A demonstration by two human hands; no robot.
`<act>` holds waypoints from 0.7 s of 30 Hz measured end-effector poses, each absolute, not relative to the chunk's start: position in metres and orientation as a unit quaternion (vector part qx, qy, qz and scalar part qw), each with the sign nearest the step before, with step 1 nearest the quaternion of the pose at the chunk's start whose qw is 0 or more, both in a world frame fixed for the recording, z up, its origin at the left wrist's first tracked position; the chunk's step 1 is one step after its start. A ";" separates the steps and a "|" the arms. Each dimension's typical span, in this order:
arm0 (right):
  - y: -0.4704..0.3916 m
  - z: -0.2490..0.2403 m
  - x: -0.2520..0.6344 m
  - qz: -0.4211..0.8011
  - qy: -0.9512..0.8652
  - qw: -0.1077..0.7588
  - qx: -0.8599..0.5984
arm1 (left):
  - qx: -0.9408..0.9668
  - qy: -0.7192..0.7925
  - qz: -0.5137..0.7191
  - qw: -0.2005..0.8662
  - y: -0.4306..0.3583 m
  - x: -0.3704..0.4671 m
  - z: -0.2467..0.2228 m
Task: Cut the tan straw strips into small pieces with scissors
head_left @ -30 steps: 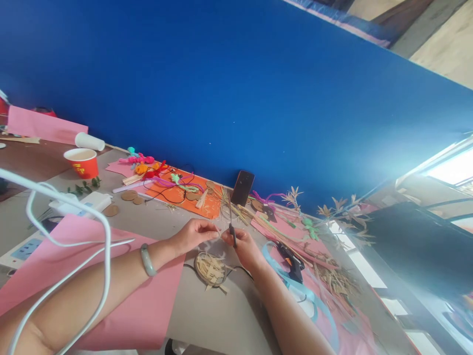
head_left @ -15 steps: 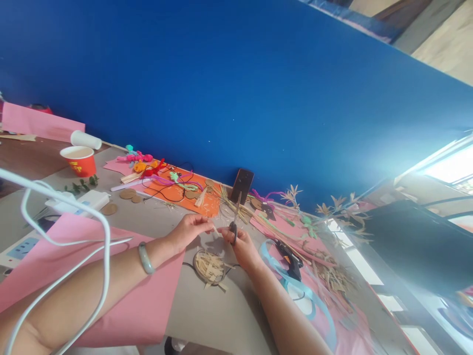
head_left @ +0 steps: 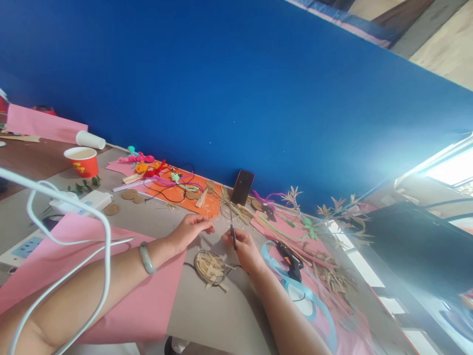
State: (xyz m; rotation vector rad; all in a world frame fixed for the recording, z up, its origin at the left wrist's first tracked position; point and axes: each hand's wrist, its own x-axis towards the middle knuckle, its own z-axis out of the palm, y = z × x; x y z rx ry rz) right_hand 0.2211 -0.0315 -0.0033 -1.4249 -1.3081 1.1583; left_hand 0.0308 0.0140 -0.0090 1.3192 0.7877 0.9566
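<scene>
My left hand (head_left: 189,232), with a jade-coloured bangle (head_left: 147,258) on its wrist, has thumb and fingers pinched together. Whatever sits between those fingertips is too small to make out. A short gap to the right, my right hand (head_left: 242,246) is closed around a pair of scissors (head_left: 233,234), whose blades point up and away from me. Just below both hands, a round piece covered in woven tan strips (head_left: 210,266) lies on the grey table (head_left: 207,315), with a dark cord at its sides.
Pink paper (head_left: 148,301) lies under my left forearm; a white cable (head_left: 107,246) loops in front. A phone (head_left: 242,187) leans against the blue panel (head_left: 229,88). Rightward are a black glue gun (head_left: 291,261), blue ribbon (head_left: 320,308) and dried stems. A red paper cup (head_left: 82,162) stands left.
My hands have drawn slightly apart. The scissors have turned in my right hand. The pale strip seen earlier between my fingertips no longer shows clearly.
</scene>
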 end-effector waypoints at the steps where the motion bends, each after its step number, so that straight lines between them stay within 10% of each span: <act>1: -0.030 -0.004 0.225 0.450 -0.523 0.442 -0.573 | 0.588 0.336 0.407 0.613 0.013 0.030 -0.006; 8: -0.020 0.001 0.258 0.264 -0.544 0.482 -0.634 | 0.774 0.228 0.292 0.514 0.003 0.032 -0.013; 21: -0.019 -0.014 0.261 0.077 -0.723 0.258 -0.637 | 0.894 0.236 0.247 0.289 0.002 0.034 -0.029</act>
